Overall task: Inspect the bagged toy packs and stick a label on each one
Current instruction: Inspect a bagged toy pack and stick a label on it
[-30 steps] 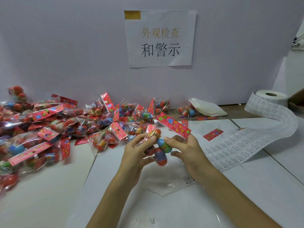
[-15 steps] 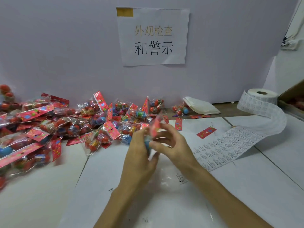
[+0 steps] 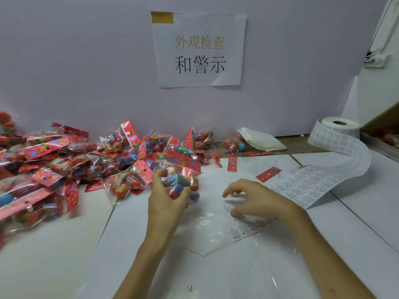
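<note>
**One pack held, other hand going for a label**

The counter (image 3: 356,212) carries a heap of toy packs (image 3: 64,160) at far left. The label strip (image 3: 311,186) lies right, within reach. The left hand (image 3: 166,197) has its grip closed around one toy pack (image 3: 183,182); the right hand (image 3: 257,201), grip wide and empty, hovers above the labels.

A white paper sign (image 3: 199,49) was taped to the wall, and "外观检查" was printed on it in gold, with "和警示" below in black. The tiny print on the label strip (image 3: 306,186) could not be read.

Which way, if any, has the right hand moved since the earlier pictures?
Yes. The right hand has let go of the toy pack and shifted rightward, toward the label strip.
</note>
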`<state>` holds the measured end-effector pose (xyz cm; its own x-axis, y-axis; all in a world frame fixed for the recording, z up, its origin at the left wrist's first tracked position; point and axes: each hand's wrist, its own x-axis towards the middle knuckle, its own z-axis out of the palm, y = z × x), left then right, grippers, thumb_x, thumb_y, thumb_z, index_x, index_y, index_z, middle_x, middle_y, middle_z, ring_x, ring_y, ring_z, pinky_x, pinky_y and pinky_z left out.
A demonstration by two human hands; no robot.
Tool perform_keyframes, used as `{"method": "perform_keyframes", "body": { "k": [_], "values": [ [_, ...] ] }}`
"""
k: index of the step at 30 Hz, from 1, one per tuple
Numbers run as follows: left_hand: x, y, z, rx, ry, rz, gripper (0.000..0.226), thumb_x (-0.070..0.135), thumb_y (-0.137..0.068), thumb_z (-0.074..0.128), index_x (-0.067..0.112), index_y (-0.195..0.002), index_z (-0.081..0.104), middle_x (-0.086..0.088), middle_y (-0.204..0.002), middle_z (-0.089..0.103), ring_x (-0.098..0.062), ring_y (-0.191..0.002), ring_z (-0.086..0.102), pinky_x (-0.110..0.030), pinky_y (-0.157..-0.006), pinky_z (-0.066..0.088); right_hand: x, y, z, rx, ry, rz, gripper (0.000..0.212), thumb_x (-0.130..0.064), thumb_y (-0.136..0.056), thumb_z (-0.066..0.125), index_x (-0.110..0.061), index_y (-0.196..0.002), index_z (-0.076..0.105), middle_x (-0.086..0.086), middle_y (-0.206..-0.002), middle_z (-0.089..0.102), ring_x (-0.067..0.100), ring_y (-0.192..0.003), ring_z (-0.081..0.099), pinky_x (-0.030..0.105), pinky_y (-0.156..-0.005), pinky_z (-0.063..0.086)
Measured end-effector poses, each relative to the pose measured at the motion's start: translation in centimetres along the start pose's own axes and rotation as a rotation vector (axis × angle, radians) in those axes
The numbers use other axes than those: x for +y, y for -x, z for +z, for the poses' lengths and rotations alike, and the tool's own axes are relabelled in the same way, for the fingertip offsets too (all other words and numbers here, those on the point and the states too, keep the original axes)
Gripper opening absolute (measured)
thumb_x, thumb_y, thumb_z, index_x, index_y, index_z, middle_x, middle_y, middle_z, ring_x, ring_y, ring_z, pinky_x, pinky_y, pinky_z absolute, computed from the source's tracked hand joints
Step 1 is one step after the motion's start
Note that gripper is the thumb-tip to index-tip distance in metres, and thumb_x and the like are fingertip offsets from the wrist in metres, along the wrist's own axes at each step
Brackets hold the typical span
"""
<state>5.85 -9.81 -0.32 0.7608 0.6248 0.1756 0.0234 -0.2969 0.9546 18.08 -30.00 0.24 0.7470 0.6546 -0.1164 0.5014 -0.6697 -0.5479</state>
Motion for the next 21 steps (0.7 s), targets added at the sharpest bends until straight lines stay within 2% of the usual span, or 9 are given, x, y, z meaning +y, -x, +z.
{"method": "perform_keyframes", "body": {
  "k": [2, 5, 7, 9, 11, 13, 16, 18, 21],
  "values": [
    [-0.3, -0.1, 0.1, -0.031, -0.050, 0.006, 0.067, 0.018, -0.089, 0.077, 0.029, -0.141, 0.037, 0.003, -0.113, 0.062, -0.012, -0.090, 0.067, -0.041, -0.085, 0.062, -0.1, 0.1, -0.1, -0.035, 0.037, 0.004, 0.042, -0.031, -0.077, 0.082, -0.042, -0.114, 0.064, -0.017, -0.118, 0.052, 0.000, -0.112, 0.053, 0.025, -0.095, 0.046],
    [-0.7, 0.1, 0.3, -0.049, -0.199, 0.028, 0.067, 0.029, -0.089, 0.077, 0.033, -0.142, 0.036, 0.000, -0.120, 0.063, -0.011, -0.090, 0.066, -0.021, -0.071, 0.060, -0.3, -0.2, 0.1, -0.017, 0.087, -0.007, 0.041, -0.033, -0.079, 0.083, -0.040, -0.114, 0.064, -0.014, -0.114, 0.053, 0.004, -0.108, 0.055, 0.024, -0.094, 0.047],
    [-0.8, 0.2, 0.4, -0.012, -0.331, 0.070, 0.073, 0.032, -0.087, 0.079, 0.031, -0.146, 0.035, 0.001, -0.130, 0.060, -0.018, -0.105, 0.066, -0.033, -0.087, 0.060, -0.3, -0.3, 0.1, -0.020, 0.093, -0.007, 0.038, -0.035, -0.079, 0.083, -0.041, -0.112, 0.064, -0.014, -0.112, 0.055, 0.005, -0.107, 0.056, 0.027, -0.096, 0.049],
    [-0.8, 0.2, 0.3, 0.043, -0.491, 0.158, 0.078, 0.031, -0.085, 0.081, 0.025, -0.149, 0.037, 0.001, -0.144, 0.049, -0.021, -0.125, 0.054, -0.039, -0.104, 0.051, -0.2, -0.3, 0.1, -0.028, 0.109, 0.001, 0.037, -0.037, -0.079, 0.082, -0.043, -0.111, 0.064, -0.015, -0.111, 0.055, 0.006, -0.106, 0.056, 0.031, -0.097, 0.049],
    [-0.7, 0.3, 0.3, 0.083, -0.578, 0.237, 0.079, 0.028, -0.083, 0.083, 0.022, -0.149, 0.039, -0.001, -0.149, 0.042, -0.022, -0.133, 0.046, -0.040, -0.112, 0.045, -0.1, -0.3, 0.1, -0.031, 0.117, 0.013, 0.038, -0.040, -0.079, 0.082, -0.043, -0.112, 0.064, -0.014, -0.110, 0.056, 0.006, -0.105, 0.055, 0.031, -0.096, 0.049],
    [-0.6, 0.4, 0.3, 0.074, -0.534, 0.302, 0.072, 0.026, -0.083, 0.082, 0.022, -0.145, 0.047, 0.000, -0.146, 0.046, -0.019, -0.129, 0.049, -0.037, -0.112, 0.045, 0.0, -0.3, 0.1, -0.035, 0.109, 0.020, 0.038, -0.041, -0.078, 0.082, -0.044, -0.112, 0.064, -0.015, -0.109, 0.055, 0.007, -0.105, 0.054, 0.029, -0.093, 0.048],
    [-0.5, 0.9, 0.8, -0.113, -0.505, 0.477, 0.043, 0.027, -0.088, 0.076, 0.027, -0.129, 0.062, 0.009, -0.130, 0.059, -0.003, -0.108, 0.053, -0.021, -0.098, 0.049, 0.1, -0.4, 0.2, -0.040, 0.114, 0.012, 0.037, -0.041, -0.079, 0.081, -0.044, -0.110, 0.062, -0.015, -0.111, 0.052, 0.006, -0.108, 0.050, 0.030, -0.094, 0.046],
    [-0.5, 1.2, 1.1, -0.325, -0.581, 0.548, 0.024, 0.031, -0.092, 0.068, 0.031, -0.116, 0.068, 0.018, -0.113, 0.062, -0.001, -0.093, 0.054, -0.028, -0.093, 0.050, 0.1, -0.4, 0.3, -0.042, 0.122, 0.003, 0.036, -0.041, -0.080, 0.081, -0.043, -0.109, 0.061, -0.015, -0.114, 0.049, 0.005, -0.111, 0.046, 0.030, -0.095, 0.043],
    [-1.1, 1.6, 1.9, -0.503, -0.727, 0.559, 0.020, 0.036, -0.096, 0.058, 0.035, -0.113, 0.069, 0.020, -0.113, 0.065, -0.004, -0.107, 0.053, -0.029, -0.105, 0.035, 0.2, -0.3, 0.2, -0.051, 0.101, 0.008, 0.036, -0.040, -0.077, 0.082, -0.042, -0.105, 0.060, -0.016, -0.118, 0.047, 0.005, -0.117, 0.043, 0.033, -0.098, 0.042]
  ]
}}
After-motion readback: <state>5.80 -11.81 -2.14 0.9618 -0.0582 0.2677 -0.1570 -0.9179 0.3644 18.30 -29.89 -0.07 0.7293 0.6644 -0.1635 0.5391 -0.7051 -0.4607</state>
